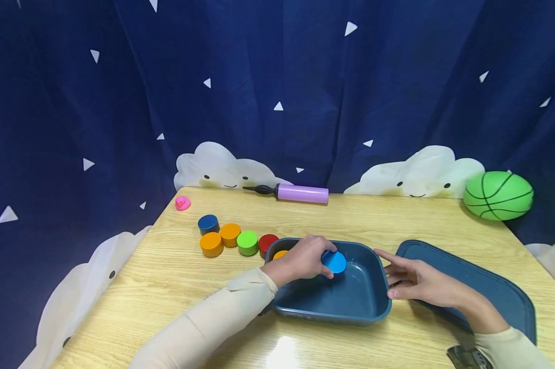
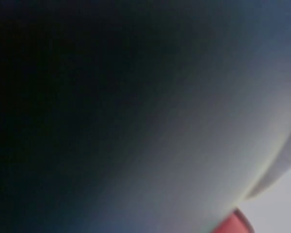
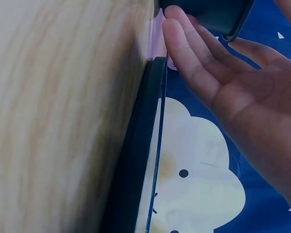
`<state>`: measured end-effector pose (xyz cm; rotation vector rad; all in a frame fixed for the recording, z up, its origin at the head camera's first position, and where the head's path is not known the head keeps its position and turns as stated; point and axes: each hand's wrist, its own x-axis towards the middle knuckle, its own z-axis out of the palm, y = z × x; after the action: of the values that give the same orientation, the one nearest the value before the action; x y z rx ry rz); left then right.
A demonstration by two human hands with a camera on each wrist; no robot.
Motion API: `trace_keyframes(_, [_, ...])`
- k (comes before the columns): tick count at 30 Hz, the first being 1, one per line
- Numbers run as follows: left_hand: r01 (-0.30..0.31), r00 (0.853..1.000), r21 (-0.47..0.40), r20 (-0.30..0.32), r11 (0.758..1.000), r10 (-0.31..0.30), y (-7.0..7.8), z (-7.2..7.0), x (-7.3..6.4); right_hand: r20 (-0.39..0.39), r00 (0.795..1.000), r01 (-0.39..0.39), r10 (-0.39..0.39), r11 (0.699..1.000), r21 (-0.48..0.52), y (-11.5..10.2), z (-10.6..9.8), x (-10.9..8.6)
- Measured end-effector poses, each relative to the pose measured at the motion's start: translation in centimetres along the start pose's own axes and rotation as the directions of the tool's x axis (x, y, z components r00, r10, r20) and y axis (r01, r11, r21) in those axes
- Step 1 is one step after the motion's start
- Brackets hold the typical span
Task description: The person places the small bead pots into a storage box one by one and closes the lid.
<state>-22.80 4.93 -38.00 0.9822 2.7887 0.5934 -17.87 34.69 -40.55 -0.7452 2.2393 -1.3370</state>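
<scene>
1. OK, L hand (image 1: 305,259) grasps the light-blue disc (image 1: 335,262), thumb at its near edge, fingers at the far side. Disc is over the bin's interior, approx. mid-length; can't tell if it touches the floor.
2. Disc's round flat face points up, twd the head cam; it's a short cylinder, so axis runs roughly upright, maybe a bit tilted. Bin (image 1: 358,294) has its long axis L–R across the table (image 1: 166,287).
3. R hand (image 1: 420,281) isn't clenched on anything: fingers spread, loosely bent, tips at the bin's R end.
4. Head view gives the L grip & layout. R wrist view adds the low side angle: R palm, fingers by the bin's outer wall, plus the lid (image 1: 499,294) edge-on, lying flat on the table. L wrist view is mostly dark blur, prob. the bin wall up close, w/ a bit of red at the bottom edge.
5. L hand & sleeve (image 1: 213,318) block part of the bin; an orange disc (image 1: 280,254) and a sliver of green (image 1: 312,275) peek out inside.
6. Left of bin: red (image 1: 268,245), lime (image 1: 248,243), two orange (image 1: 212,245) and one navy cylinder (image 1: 209,224). Farther back: pink duck (image 1: 182,203), lilac pump (image 1: 302,193), green ball (image 1: 498,196) at far R, curtain (image 1: 268,61) behind.
</scene>
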Motion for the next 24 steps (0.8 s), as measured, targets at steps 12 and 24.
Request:
trace_keyframes(12, [0.011, 1.0, 0.031, -0.021, 0.999, -0.011, -0.4, 0.7, 0.1, -0.006, 1.0, -0.025, 0.025, 1.0, -0.015, 0.5, 0.1, 0.2])
trace_keyframes(24, [0.038, 0.999, 0.053, -0.017, 0.998, -0.038, -0.2, 1.2, 0.1, -0.007, 1.0, -0.02, 0.019, 1.0, -0.007, 0.2, 0.1, 0.1])
